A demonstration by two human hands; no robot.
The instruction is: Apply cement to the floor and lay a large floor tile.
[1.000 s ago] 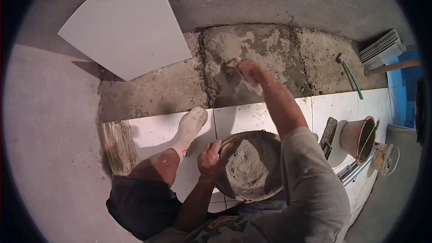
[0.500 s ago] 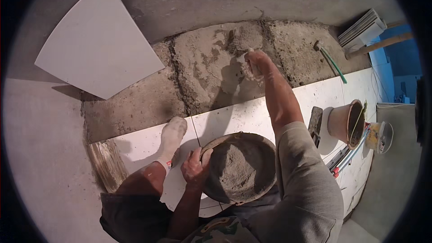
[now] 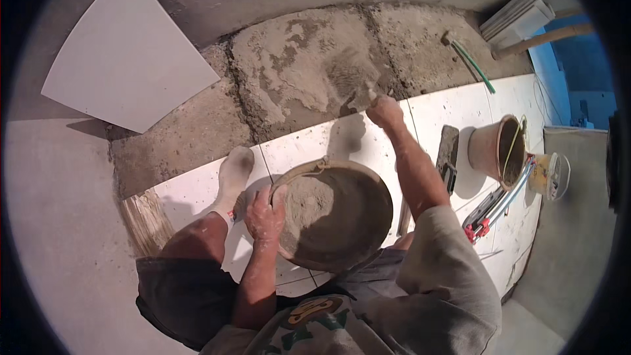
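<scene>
My left hand [image 3: 263, 217] is closed on the rim of a round, dusty basin [image 3: 358, 220] holding a heap of grey powder or mix [image 3: 309, 200]. My right hand [image 3: 386, 113] reaches forward, fingers closed round a small light tool, possibly a trowel, mostly hidden, just over the near edge of the rough mortar strip [image 3: 296, 72]. A textured patch of mortar lies just beyond it. My socked foot [image 3: 233, 174] rests on the white tiles [image 3: 440, 108] left of the basin.
A large white tile [image 3: 128, 49] leans at left. Right are stacked tiles [image 3: 516, 16], a wooden pole [image 3: 549, 39], green-handled hammer [image 3: 476, 69], dark flat tool [image 3: 447, 158], terracotta-coloured bucket [image 3: 486, 151], smaller yellow bucket [image 3: 544, 174] and tile cutter [image 3: 499, 204]. A weathered board [image 3: 141, 220] lies left.
My right hand has swung right and then back nearer me, to the mortar's near edge. Pale mortar covers more of the middle section. My left hand stays on the basin. The view has shifted.
</scene>
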